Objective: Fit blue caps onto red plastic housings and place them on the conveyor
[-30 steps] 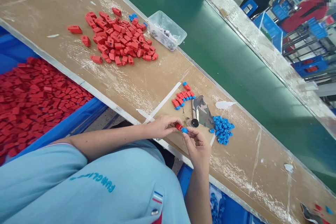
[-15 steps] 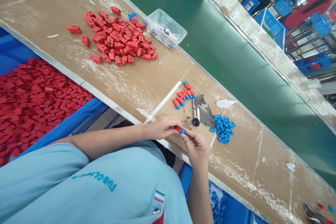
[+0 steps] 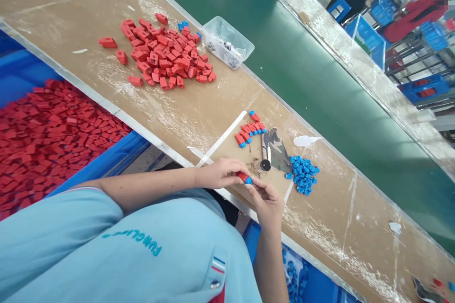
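My left hand [image 3: 225, 173] pinches the red end of a small red plastic piece [image 3: 242, 176]. A blue cap [image 3: 248, 181] sits at the other end of that piece, and the fingers of my right hand [image 3: 266, 197] are closed on it. Just beyond my hands lie a camouflage-patterned cloth [image 3: 280, 155] and a short cylinder with a black end [image 3: 265, 165]. Several joined red-and-blue pieces [image 3: 251, 128] stand in a row behind them. To the right is a heap of loose blue caps [image 3: 304, 175].
A large heap of red pieces [image 3: 167, 54] lies up the table, beside a clear plastic box [image 3: 227, 42] of small parts. A blue bin [image 3: 106, 161] full of red pieces stands at left. Along the far side runs a green belt [image 3: 302, 66]. People work beyond it.
The view has shifted slightly, so the table items sit a little further right. Both hands keep their hold on the red piece and blue cap, with hardly any movement.
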Tool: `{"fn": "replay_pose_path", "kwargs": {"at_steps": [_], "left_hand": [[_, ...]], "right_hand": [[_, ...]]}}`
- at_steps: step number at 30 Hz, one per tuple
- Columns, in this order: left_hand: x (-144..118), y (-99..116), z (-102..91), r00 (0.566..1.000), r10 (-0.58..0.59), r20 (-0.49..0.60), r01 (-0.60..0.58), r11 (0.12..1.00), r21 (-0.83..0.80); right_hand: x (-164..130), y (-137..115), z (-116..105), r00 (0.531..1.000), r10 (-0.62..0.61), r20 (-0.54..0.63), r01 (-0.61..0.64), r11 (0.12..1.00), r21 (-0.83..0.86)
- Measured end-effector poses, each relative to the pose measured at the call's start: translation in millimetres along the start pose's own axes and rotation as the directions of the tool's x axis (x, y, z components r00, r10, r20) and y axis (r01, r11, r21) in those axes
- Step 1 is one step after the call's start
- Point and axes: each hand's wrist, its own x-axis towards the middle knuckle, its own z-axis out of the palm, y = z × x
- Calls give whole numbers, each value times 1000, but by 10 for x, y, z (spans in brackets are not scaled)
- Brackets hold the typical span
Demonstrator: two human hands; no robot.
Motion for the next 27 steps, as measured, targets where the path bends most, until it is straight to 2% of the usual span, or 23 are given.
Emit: {"fn": "replay_pose_path", "kwargs": {"at_steps": [3,6,8,11,14,17,20,23,25,27], "left_hand": [[-13,35,-10,996,-28,79,26,999,34],[-34,119,9,981,-32,193,21,998,60],[-47,174,37,967,-7,256,-4,999,46],[-65,209,83,950,100,297,-90,995,-48],[-105,171,122,936,138,325,-113,989,-96],[-163,82,159,941,136,311,-118,990,-76],[-190,36,195,947,124,295,-113,992,-56],[-154,99,203,932,118,344,-108,993,-48],[-102,163,160,915,55,400,-64,998,10],[-39,198,62,902,-80,424,29,992,125]], "right_hand": [[-19,-45,7,993,-109,-47,104,991,-86],[-71,-192,59,965,-250,-80,231,953,-195],[-106,-290,128,939,-340,-51,321,920,-224],[-122,-373,237,903,-425,53,425,873,-240],[-116,-388,290,899,-421,121,438,857,-270],[-111,-374,303,891,-419,173,452,844,-287],[-105,-369,308,886,-425,185,462,842,-280],[-108,-377,258,887,-425,179,456,867,-202],[-107,-347,155,890,-428,159,446,890,-98],[-88,-247,-3,917,-395,48,397,916,-49]]}}
